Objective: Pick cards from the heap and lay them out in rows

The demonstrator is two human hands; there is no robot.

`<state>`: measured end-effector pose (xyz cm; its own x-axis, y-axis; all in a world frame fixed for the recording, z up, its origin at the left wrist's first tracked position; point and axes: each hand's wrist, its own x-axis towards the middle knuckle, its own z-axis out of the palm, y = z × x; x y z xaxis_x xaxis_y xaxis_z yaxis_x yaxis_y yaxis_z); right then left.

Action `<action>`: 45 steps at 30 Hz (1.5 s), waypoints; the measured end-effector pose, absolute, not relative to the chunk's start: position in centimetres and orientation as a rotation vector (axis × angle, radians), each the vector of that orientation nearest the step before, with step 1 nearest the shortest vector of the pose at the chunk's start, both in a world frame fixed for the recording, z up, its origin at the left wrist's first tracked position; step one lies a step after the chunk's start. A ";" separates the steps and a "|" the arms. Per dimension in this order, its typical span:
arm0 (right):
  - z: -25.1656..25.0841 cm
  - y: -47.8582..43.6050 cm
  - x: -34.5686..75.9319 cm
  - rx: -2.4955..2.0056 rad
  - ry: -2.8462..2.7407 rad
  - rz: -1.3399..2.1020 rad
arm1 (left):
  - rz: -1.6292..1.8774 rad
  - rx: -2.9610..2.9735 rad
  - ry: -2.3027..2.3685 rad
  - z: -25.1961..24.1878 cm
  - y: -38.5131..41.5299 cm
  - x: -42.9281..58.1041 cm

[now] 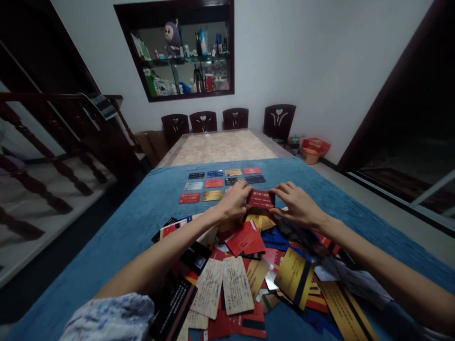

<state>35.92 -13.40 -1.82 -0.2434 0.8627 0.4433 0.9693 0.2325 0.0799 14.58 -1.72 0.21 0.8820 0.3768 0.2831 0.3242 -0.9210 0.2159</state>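
Observation:
A dark red card [261,199] with printed lettering lies between my two hands. My left hand [234,201] grips its left edge, and the fingers of my right hand [297,206] are closed on its right edge. Just beyond are cards in rows, among them a red card [189,198], a gold card [213,195] and a dark blue card [256,179]. My left hand covers part of the nearest row. Below my hands spreads a loose, overlapping heap of cards, including a bright red card [246,238], a cream card [237,285] and a yellow card with a dark stripe [294,277].
A blue cloth [138,203] covers the near part of the table; its far part [227,144] is a pale patterned top. Several dark chairs [279,121] stand at the far end. A wooden railing [42,166] runs along the left, and an orange bin [311,154] stands at right.

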 end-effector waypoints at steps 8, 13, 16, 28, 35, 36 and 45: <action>-1.1 -9.0 29.8 -1.678 -2.241 -0.297 | 0.567 2.853 0.662 -0.2 1.5 8.1; -0.4 -6.8 26.4 -1.713 -2.286 -0.200 | 0.580 2.847 0.781 -0.1 2.9 4.6; -0.3 -5.5 24.9 -1.708 -2.325 -0.179 | 0.593 2.831 0.830 -0.2 3.5 2.9; 0.2 -2.1 19.8 -1.726 -2.429 -0.056 | 0.506 2.748 1.017 -0.8 6.3 -1.9; -0.7 0.3 18.0 -1.730 -2.457 -0.047 | 0.440 2.674 1.086 -1.1 7.7 -3.6; -0.7 0.6 17.8 -1.734 -2.458 -0.043 | 0.438 2.663 1.093 -1.2 7.8 -3.8; -0.7 2.2 16.4 -1.752 -2.477 -0.010 | 0.400 2.615 1.140 -1.8 9.5 -4.8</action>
